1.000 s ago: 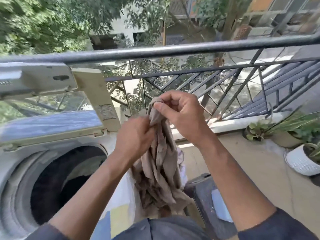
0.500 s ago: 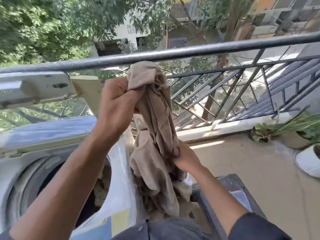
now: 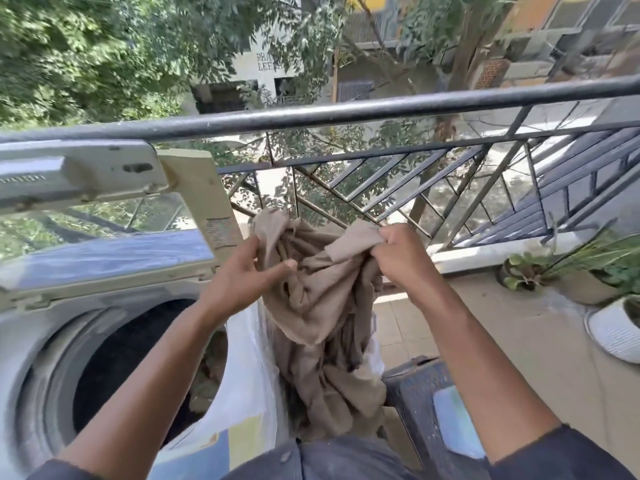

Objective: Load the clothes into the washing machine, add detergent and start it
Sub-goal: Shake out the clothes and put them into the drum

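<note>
- Head view, lower left of the frame: washing machine [image 3: 41, 341], a top loader with its lid [image 3: 104, 216] raised and propped back toward the railing [image 3: 346, 116]. The round drum opening [image 3: 131, 368] is dark; a little cloth seems to lie at its right edge, though shadow makes that uncertain.
- Head view, centre: beige garment [image 3: 322, 306], bunched and creased, hanging in the air just right of the machine's rim, not yet over the opening. Its lower folds drop toward a white bag [image 3: 249, 375] between the machine and a dark stool [image 3: 415, 386].
- Head view, centre left: left hand [image 3: 242, 275], fingers loosely spread and touching the garment's left fold; thumb extended along the cloth, no firm clamp visible.
- Head view, centre right: right hand [image 3: 398, 258], fingers curled tight and pinching the garment's top edge, carrying its weight.
- Head view, right edge: potted plants [image 3: 568, 271] and a white pot [image 3: 616, 330] on the balcony floor, well apart from the work.
- Status, judged: loading is under way; this garment is lifted but not in the drum.
- Remaining, judged: drop this garment in, load any others, add detergent, close the lid, start the cycle. No detergent container or control panel is visible.
</note>
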Demonstrator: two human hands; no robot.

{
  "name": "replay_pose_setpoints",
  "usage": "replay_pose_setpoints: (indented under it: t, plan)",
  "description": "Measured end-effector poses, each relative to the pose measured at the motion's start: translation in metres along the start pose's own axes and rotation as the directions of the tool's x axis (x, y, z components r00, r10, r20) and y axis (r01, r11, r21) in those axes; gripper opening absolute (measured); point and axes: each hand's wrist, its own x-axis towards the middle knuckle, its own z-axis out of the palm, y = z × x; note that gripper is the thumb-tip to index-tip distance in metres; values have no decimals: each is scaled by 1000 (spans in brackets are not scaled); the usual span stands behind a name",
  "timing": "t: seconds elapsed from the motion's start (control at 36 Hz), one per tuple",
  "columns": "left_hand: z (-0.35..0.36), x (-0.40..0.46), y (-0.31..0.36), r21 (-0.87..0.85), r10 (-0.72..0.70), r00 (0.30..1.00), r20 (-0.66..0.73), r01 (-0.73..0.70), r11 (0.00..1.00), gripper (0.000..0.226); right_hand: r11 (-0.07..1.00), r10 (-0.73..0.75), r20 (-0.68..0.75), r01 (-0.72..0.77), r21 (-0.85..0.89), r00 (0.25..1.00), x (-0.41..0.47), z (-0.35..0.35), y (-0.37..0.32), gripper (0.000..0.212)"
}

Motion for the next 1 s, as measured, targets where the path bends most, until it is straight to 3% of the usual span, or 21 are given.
replay_pose_setpoints:
  t: [0.08, 0.17, 0.28, 0.36, 0.44, 0.56, 0.61, 0.67, 0.75, 0.89, 1.0]
  plan:
    - [9, -11, 8, 182, 50, 992, 119, -71, 981, 59, 995, -63, 10, 62, 84, 998, -10, 3, -22, 23]
    - [26, -18, 15, 261, 136, 978, 157, -174, 950, 58, 972, -157, -37, 161, 169, 987, -20, 1, -48, 33]
    - [26, -1, 13, 301, 241, 965, -101, -201, 932, 13, 955, -218, -131, 239, 173, 967, -22, -8, -65, 32]
    - [9, 13, 26, 239, 286, 932, -223, -232, 943, 24, 946, -231, -223, 272, 177, 947, -19, -14, -58, 18]
    - [-6, 18, 46, 158, 336, 894, -296, -301, 941, 27, 944, -266, -201, 297, 142, 943, -19, -16, -49, 4]
    - [-19, 23, 69, 94, 401, 860, -316, -392, 915, 31, 961, -275, -168, 278, -5, 947, -28, -9, -30, 29]
    - [-26, 23, 80, 156, 464, 829, -314, -437, 886, 25, 955, -288, -162, 271, -118, 944, -30, -2, -15, 17]
    - [-35, 19, 95, 212, 535, 782, -319, -491, 845, 23, 952, -178, -116, 141, -270, 977, -28, 3, -1, 20]
    - [-53, 15, 115, 285, 616, 724, -311, -548, 787, 27, 909, -69, -105, 19, -417, 992, -21, 4, 18, 10]
    - [-74, 18, 126, 386, 671, 617, -410, -549, 741, 22, 906, -16, -317, -120, -406, 948, -6, -26, 20, 19]
    - [-93, 29, 131, 419, 656, 546, -520, -506, 754, 23, 980, -74, -581, -48, -191, 810, 8, -70, 6, 17]
